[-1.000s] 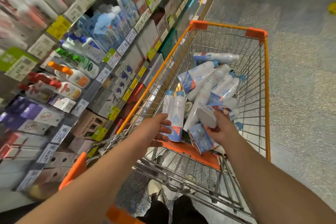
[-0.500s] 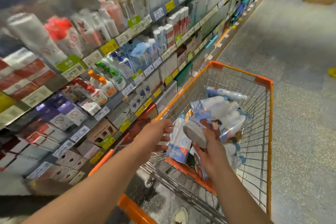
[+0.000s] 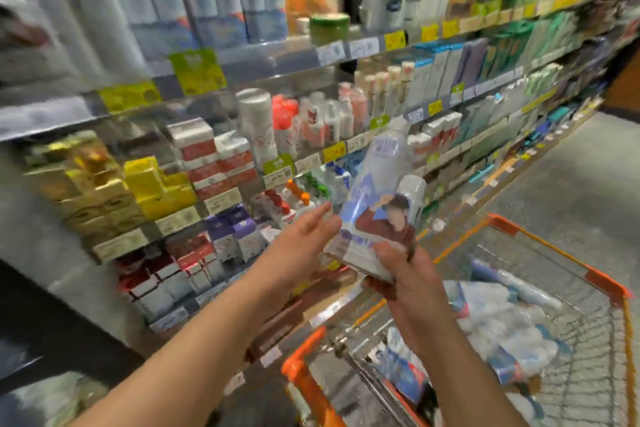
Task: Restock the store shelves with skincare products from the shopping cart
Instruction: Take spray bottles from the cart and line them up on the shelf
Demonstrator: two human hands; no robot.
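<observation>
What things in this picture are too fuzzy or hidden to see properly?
All in the head view:
- Writing on the bottle pack: blurred, so it cannot be read.
- Bottom of the pack: hidden by the right hand gripping it.
- Whether the left hand touches the pack: unclear from blur.
- Price tags on the shelf: too small and smeared.
- Bottles in the cart: a blurry heap, so no count is possible.

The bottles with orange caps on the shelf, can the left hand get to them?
Probably yes. The left hand is open, holds nothing, and is stretched toward the shelf close to the orange-capped bottles, with nothing between them. The right hand holds the bottle pack off to the side.
</observation>
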